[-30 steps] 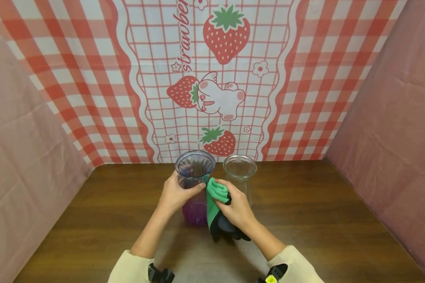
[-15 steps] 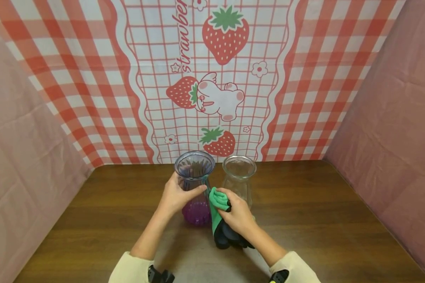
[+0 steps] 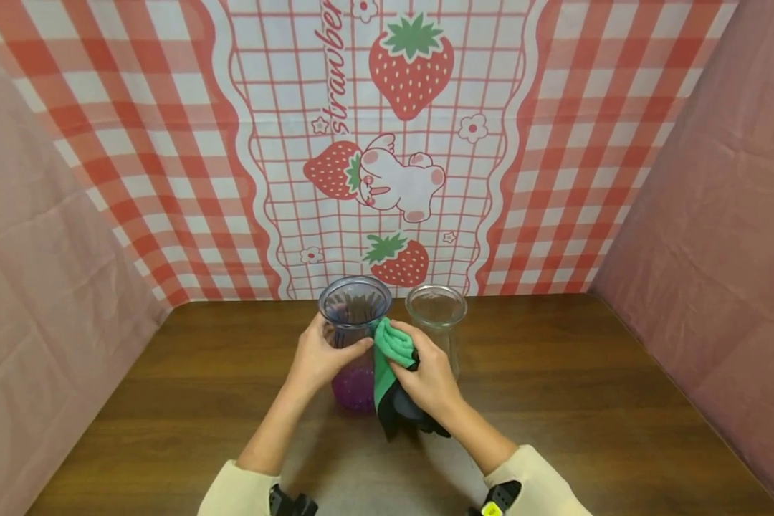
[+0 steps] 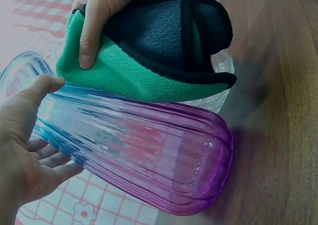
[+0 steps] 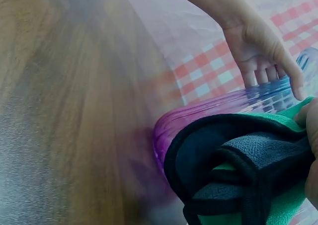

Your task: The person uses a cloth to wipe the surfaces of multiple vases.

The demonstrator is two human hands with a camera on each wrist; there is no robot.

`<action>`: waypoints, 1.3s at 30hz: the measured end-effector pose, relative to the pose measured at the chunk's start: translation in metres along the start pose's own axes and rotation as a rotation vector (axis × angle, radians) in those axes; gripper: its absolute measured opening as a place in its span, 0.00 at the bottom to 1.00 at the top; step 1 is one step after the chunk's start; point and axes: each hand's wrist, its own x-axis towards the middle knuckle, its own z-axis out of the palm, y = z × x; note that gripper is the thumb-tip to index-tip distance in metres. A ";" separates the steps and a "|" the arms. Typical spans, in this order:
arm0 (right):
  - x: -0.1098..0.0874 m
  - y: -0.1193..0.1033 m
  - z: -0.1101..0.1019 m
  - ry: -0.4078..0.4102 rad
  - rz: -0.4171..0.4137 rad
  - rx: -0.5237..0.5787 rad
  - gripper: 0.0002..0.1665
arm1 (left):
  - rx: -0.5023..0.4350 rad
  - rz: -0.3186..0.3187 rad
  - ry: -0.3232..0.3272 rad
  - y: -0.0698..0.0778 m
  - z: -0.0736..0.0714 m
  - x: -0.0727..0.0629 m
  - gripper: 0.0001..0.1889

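Steady on one side, soft on the other

A red-and-white strawberry-print backdrop [image 3: 387, 165] hangs behind the wood-grain table [image 3: 574, 401]. Before me the ribbed glass vase [image 4: 144, 140], blue at the top and purple at the base, stands upright, with a clear glass vase [image 3: 436, 319] just to its right. A folded microfibre cloth [image 4: 119, 68], green and dark with black edging, lies against the ribbed vase's right side, pinched in my right hand [image 3: 431, 376]. My left hand [image 3: 322, 358] grips below the rim, thumb one side, fingers the other. I'd judge it best to hold the neck firmly without squeezing, press the cloth flat along the ribs, and mind the neighbouring glass.
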 end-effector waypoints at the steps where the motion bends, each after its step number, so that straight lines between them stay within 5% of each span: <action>1: -0.001 0.000 0.000 0.000 0.004 -0.003 0.32 | 0.004 -0.005 -0.001 0.000 0.000 0.000 0.35; 13: -0.018 0.011 0.007 -0.085 0.120 -0.086 0.31 | 0.051 -0.007 -0.001 0.000 -0.002 0.000 0.34; 21: -0.021 0.013 0.007 -0.084 0.098 -0.114 0.31 | 0.086 -0.001 0.010 0.003 -0.001 -0.001 0.32; 32: 0.002 0.001 0.002 0.006 0.005 -0.016 0.32 | 0.117 -0.007 0.018 0.001 0.000 -0.001 0.31; 39: -0.001 0.002 0.003 -0.043 0.068 -0.048 0.32 | 0.111 0.005 0.009 0.003 0.000 0.000 0.31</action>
